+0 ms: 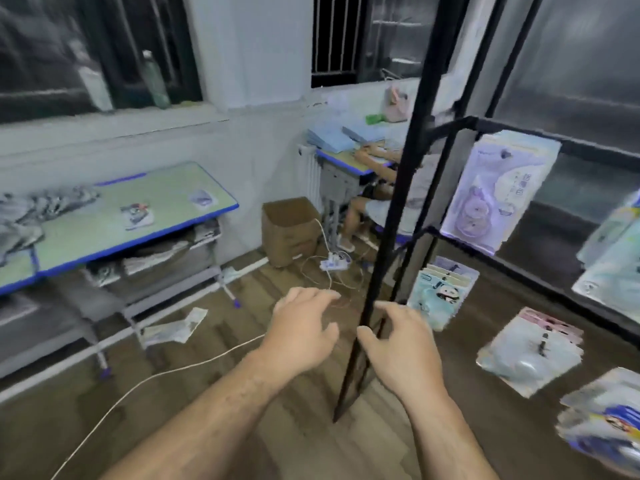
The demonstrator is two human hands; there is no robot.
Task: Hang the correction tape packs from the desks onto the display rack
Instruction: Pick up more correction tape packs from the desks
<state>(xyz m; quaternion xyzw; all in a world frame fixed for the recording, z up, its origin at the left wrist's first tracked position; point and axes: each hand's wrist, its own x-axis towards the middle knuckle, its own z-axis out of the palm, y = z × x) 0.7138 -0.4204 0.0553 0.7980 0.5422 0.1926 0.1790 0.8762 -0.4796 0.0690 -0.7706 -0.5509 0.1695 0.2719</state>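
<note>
Your left hand (pixel 304 329) and right hand (pixel 398 344) hang spread, holding nothing; two packs (pixel 137 213) lie on the desk (pixel 86 221), far left.

Two packs (pixel 136 216) on desk (pixel 166 188), others (pixel 498 188) (blurred) on rack (pixel 383 237)

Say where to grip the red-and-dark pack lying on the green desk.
Probably pinch the pack by its near edge, coming from above at the front of the desk: it lies flat there, so only an edge gives fingers purchase.
</note>
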